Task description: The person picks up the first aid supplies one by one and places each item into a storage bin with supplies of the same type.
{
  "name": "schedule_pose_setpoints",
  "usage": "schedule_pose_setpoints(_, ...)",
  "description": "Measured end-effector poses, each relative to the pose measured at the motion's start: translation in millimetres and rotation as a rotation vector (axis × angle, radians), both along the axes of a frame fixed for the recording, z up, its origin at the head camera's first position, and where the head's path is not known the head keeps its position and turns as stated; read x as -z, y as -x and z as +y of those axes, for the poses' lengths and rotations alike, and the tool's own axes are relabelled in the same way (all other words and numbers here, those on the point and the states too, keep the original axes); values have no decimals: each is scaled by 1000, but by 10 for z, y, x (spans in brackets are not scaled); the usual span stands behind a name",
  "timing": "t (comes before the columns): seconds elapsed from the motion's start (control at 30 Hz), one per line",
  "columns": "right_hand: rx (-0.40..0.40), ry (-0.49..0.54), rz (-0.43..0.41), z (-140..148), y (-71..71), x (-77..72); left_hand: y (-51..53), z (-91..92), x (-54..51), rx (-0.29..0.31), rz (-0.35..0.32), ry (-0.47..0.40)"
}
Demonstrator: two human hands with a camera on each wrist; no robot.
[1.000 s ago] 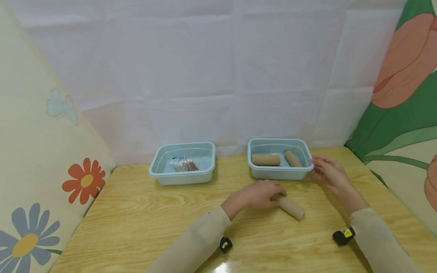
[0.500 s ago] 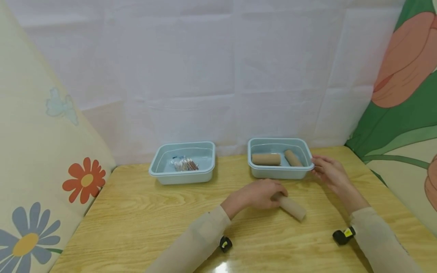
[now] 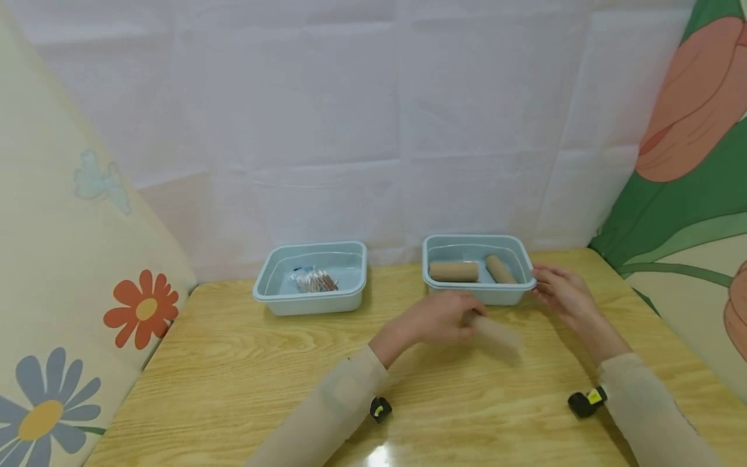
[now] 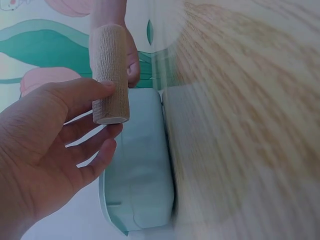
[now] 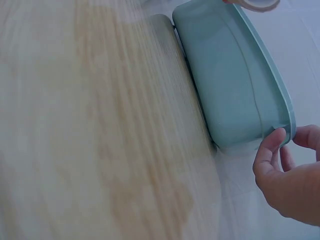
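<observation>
My left hand (image 3: 440,318) pinches one end of a tan bandage roll (image 3: 495,337), blurred and held above the table. In the left wrist view the bandage roll (image 4: 111,70) shows a crinkled cloth surface, with the thumb on one side of it and fingers behind. My right hand (image 3: 566,295) grips the right corner of the right pale blue plastic box (image 3: 475,295). The right wrist view shows its thumb and fingers (image 5: 270,150) at the box rim. Inside that box lie two similar bandage rolls, one crosswise (image 3: 454,272) and one slanted (image 3: 499,269).
A second pale blue box (image 3: 312,305) stands to the left, holding a clear packet (image 3: 315,281) of slim white and brown sticks. Both boxes sit near the back of the wooden table (image 3: 245,383), before a white cloth (image 3: 315,130). Flower-patterned panels (image 3: 64,259) flank the sides.
My left hand has lifted the bandage roll off the table and moved it slightly toward the right box. The right hand stays at that box's corner.
</observation>
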State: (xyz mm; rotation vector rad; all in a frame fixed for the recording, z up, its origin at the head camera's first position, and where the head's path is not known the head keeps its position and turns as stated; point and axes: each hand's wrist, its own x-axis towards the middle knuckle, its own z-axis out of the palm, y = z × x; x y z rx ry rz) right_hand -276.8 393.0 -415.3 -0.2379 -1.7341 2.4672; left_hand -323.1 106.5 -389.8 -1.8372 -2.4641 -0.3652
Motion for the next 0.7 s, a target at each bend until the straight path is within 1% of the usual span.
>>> schedule_pose_setpoints(0.13,-4,-15,0,4,5,-1,-9,-4,-25,-10,10,-32)
schedule_pose_setpoints(0.3,-7,-27,-5,12,1,6,-2,-1,-40,-59,17,-66)
schedule_pose_setpoints(0.47,-8,-18,-2,20,1,14,11,-5,-72,-105,49,-120)
schedule_pose_setpoints(0.7,-11,1,5,12,-3,7,44,-21,-117,-125,108,-197)
